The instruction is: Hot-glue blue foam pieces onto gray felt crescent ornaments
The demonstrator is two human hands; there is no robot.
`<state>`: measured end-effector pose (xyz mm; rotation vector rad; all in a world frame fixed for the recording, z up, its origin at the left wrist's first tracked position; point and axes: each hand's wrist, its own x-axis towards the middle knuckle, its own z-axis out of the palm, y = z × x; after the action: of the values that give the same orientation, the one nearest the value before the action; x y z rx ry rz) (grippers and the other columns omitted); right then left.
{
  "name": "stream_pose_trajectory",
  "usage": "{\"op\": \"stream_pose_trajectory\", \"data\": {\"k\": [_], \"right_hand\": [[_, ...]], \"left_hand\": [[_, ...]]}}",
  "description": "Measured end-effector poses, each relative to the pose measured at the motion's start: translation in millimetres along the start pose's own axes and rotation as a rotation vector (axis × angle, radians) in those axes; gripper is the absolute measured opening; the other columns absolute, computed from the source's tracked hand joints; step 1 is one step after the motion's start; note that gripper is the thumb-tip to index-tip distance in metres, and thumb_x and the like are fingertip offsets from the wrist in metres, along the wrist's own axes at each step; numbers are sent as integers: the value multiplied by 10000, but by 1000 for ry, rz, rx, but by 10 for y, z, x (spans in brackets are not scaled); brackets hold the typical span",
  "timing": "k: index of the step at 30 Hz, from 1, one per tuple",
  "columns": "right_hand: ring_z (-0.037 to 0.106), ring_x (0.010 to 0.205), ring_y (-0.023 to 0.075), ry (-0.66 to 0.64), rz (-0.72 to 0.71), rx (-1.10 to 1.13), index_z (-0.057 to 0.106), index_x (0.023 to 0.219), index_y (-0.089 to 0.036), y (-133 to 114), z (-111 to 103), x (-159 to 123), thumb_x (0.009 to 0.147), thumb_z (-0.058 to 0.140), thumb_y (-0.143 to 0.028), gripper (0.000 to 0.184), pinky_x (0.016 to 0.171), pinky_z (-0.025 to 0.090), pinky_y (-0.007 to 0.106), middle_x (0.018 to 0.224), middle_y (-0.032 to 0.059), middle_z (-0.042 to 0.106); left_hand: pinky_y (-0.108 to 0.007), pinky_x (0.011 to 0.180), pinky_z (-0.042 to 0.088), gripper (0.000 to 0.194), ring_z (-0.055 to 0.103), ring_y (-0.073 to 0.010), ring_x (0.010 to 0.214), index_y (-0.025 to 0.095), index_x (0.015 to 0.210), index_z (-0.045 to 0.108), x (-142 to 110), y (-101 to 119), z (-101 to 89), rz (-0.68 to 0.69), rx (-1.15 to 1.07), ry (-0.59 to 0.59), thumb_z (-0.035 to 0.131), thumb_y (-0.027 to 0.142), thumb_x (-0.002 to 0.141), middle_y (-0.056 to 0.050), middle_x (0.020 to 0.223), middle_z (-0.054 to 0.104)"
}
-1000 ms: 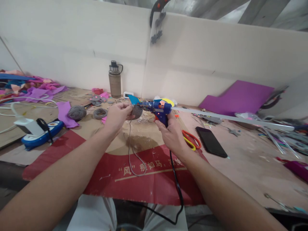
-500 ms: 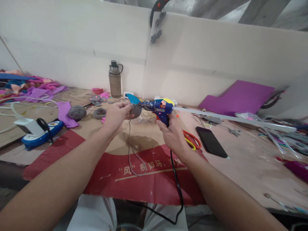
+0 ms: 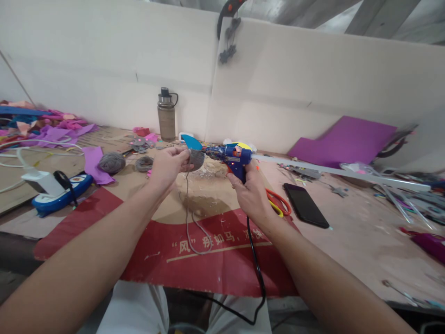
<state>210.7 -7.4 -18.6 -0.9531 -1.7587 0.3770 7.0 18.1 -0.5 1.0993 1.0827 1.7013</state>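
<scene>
Glue gun [image 3: 239, 160] close to grey yarn ball [image 3: 197, 160]

Red-and-brown cardboard [image 3: 222, 273] spreads beneath both grips. The right hand [image 3: 253, 190] wraps the gun's handle, a clear glue stick [image 3: 340, 171] running rightward from its back. A black smartphone [image 3: 306, 205] lies right of that grip. The left hand [image 3: 169, 164] pinches the ball left of the gun, contact unclear; blue felt [image 3: 192, 142] rises above this pinch.
</scene>
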Motion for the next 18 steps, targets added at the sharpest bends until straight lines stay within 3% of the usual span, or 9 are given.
{"op": "stream_pose_trajectory", "data": {"k": [10, 18], "right_hand": [[575, 954, 242, 16, -6, 6, 538, 1219, -260, 27, -8, -1, 872, 541, -253, 347, 865, 488, 442, 990, 66, 613], [573, 984, 250, 21, -10, 23, 527, 1232, -246, 23, -2, 6, 865, 537, -242, 367, 884, 483, 452, 984, 63, 614]], "left_hand": [[-252, 611, 574, 124, 591, -87, 556, 131, 692, 649, -5, 17, 6, 8, 0, 4, 709, 239, 700, -12, 658, 639], [-270, 625, 581, 135, 597, -94, 557, 137, 673, 631, -7, 25, 3, 17, -8, 10, 710, 243, 699, -1, 644, 626]]}}
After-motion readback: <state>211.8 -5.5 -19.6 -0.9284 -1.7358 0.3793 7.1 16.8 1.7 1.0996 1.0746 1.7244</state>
